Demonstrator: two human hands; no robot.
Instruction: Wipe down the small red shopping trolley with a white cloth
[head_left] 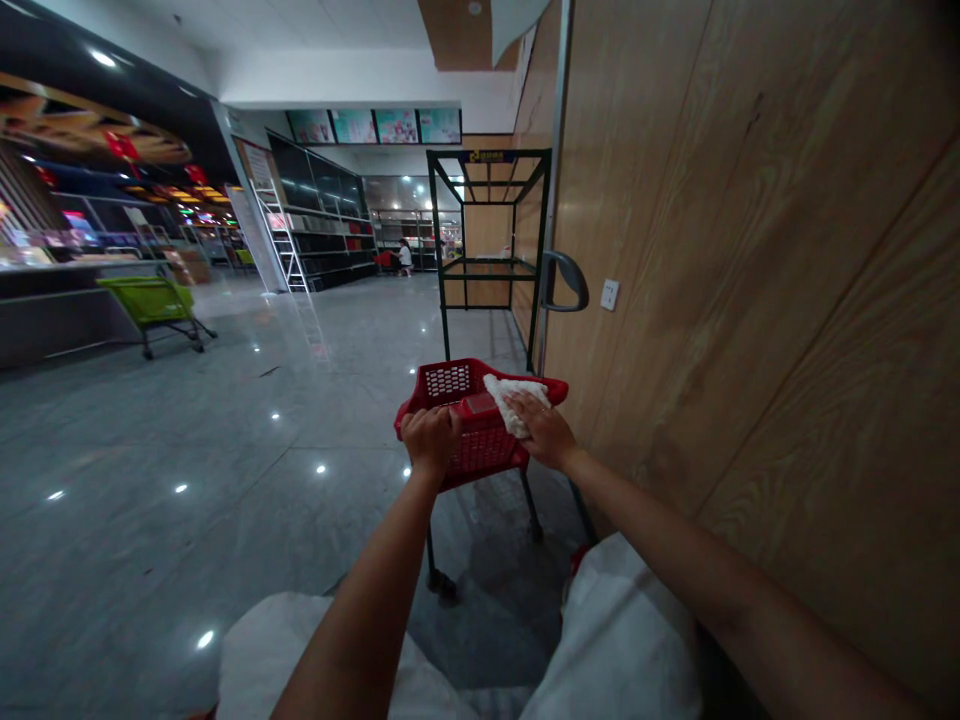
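Observation:
A red shopping cart (484, 455) with a perforated plastic basket stands in front of my knees. My left hand (431, 438) is wrapped round the left part of its handle. A crumpled white cloth (504, 392) lies over the right part of the handle, and my right hand (541, 428) grips it and presses it there. The thumb and part of the fingers of that hand are hidden by the cloth. Thin dark legs with wheels (442, 583) carry the basket above the grey floor.
A wood-panelled wall (735, 250) with a grey handle (568, 281) rises close on my right. Just beyond the cart stands a black metal rack (487, 270). A green cart (154, 303) is at the left by a counter. Further back are a white ladder (283, 240), shelves (334, 225) and a person (405, 258).

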